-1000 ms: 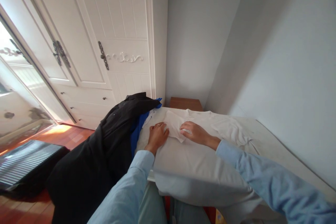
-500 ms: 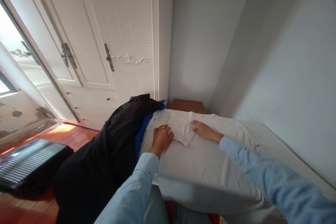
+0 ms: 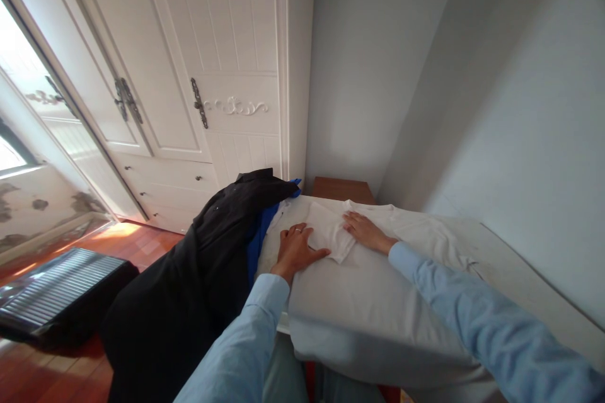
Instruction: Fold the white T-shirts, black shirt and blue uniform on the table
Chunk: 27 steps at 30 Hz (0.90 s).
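Note:
A white garment (image 3: 392,283) is spread over the table, its front part hanging over the near edge. At its far left a sleeve-like part (image 3: 332,240) lies flat, with a hem edge facing me. My left hand (image 3: 297,249) rests on the cloth at the left of this part, thumb spread to the right and fingers extended forward. My right hand (image 3: 366,231) lies flat on its right side, fingers pointing left. Neither hand grips the fabric.
Dark clothing (image 3: 203,252) with a blue piece (image 3: 258,245) drapes over the table's left side. A white wardrobe (image 3: 236,44) stands behind it, and a brown wooden cabinet (image 3: 343,189) sits in the corner. On the floor at left lies a black ribbed case (image 3: 70,289).
My left thumb has spread out to the right across the cloth. My right hand has shifted slightly left over the sleeve-like part. The view has turned a little.

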Each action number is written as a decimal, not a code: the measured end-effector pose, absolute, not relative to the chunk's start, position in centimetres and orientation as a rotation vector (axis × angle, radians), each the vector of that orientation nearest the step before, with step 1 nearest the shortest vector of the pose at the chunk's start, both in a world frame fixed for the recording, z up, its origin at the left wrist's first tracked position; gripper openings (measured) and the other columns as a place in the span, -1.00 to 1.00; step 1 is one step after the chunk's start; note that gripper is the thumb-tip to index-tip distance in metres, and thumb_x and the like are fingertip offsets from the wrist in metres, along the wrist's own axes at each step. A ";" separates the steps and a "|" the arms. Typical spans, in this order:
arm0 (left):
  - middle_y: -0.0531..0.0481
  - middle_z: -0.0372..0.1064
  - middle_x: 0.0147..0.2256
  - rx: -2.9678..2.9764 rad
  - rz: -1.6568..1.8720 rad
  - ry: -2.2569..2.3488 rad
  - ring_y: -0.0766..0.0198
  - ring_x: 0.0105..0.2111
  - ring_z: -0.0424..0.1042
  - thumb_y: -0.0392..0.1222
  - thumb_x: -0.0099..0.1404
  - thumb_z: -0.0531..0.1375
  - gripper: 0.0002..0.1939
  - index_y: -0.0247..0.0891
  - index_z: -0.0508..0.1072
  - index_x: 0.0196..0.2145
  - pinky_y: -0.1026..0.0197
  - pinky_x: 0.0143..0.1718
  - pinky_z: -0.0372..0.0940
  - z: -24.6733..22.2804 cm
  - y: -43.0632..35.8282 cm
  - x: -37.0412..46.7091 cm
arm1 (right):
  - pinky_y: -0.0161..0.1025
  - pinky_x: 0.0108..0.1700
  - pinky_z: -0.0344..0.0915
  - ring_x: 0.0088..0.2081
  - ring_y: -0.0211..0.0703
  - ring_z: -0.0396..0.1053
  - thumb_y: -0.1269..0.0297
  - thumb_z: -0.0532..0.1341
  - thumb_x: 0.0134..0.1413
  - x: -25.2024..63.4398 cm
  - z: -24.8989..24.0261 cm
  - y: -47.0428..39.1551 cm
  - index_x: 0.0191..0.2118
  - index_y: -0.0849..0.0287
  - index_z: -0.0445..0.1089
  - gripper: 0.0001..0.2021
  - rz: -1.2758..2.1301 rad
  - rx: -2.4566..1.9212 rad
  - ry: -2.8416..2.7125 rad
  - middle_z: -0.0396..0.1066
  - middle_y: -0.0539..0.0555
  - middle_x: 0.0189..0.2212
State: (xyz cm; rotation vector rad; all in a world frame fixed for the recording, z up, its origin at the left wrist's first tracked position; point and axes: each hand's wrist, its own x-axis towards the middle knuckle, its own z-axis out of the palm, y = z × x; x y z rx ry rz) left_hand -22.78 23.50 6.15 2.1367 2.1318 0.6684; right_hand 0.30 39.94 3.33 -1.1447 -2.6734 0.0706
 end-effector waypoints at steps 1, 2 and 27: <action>-0.26 0.27 0.27 2.136 0.667 2.132 -0.07 0.29 0.18 0.39 0.17 0.26 -0.22 -0.21 0.43 0.16 -0.15 0.25 0.06 6.1 23.5 -22.8 | 0.19 0.38 0.07 0.38 0.15 0.09 0.13 -0.07 0.42 0.4 3.5 39.9 0.32 0.30 0.26 -0.48 0.060 -1.147 -2.663 0.17 0.34 0.33; -0.26 0.27 0.27 2.136 0.665 2.134 -0.07 0.29 0.18 0.39 0.17 0.26 -0.22 -0.21 0.43 0.16 -0.15 0.25 0.06 6.1 23.6 -22.8 | 0.19 0.38 0.07 0.37 0.14 0.10 0.13 -0.06 0.42 0.3 3.7 39.6 0.31 0.28 0.27 -0.48 0.050 -1.138 -2.650 0.18 0.33 0.32; -0.16 0.24 0.30 2.210 0.536 2.267 0.03 0.29 0.21 0.01 0.43 0.04 -0.53 -0.18 0.39 0.19 -0.14 0.19 0.13 6.0 24.0 -22.7 | 0.06 0.40 0.07 0.34 0.04 0.18 -0.03 0.09 0.39 8.9 7.8 19.4 0.22 0.23 0.40 -0.49 0.348 -0.293 -2.896 0.33 0.26 0.24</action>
